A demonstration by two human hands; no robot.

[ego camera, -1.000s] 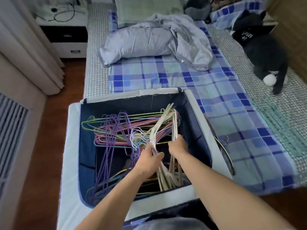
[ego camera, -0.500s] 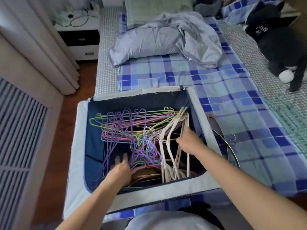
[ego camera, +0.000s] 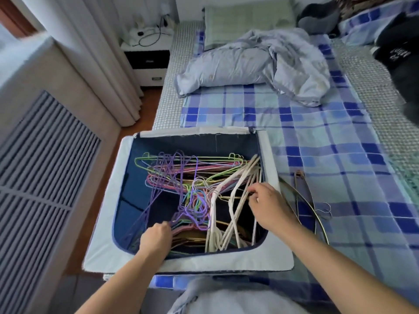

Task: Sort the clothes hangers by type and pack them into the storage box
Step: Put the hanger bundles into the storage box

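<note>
An open storage box (ego camera: pixel 269 152) with a white rim and dark blue lining sits on the bed's near left corner. Inside lies a tangle of purple, green and pink wire hangers (ego camera: pixel 179 175) on the left and a bundle of white hangers (ego camera: pixel 235 196) leaning along the right wall. My right hand (ego camera: pixel 267 205) pinches the white hangers near their middle. Low at the front of the box, my left hand (ego camera: pixel 156 239) has its fingers curled into the pink and coloured hangers. A few metal hangers (ego camera: pixel 303 200) lie on the bed just right of the box.
The bed has a blue plaid sheet (ego camera: pixel 340 155), a crumpled pale blue quilt (ego camera: pixel 260 62) and a green pillow (ego camera: pixel 247 17) at the far end. A black garment (ego camera: pixel 399 53) lies at the right. A nightstand (ego camera: pixel 147 62), curtain and radiator cover (ego camera: pixel 43 166) stand on the left.
My left hand let go of the white bundle and moved left and down to the coloured hangers at the box front. My right hand stayed on the white hangers by the right wall.
</note>
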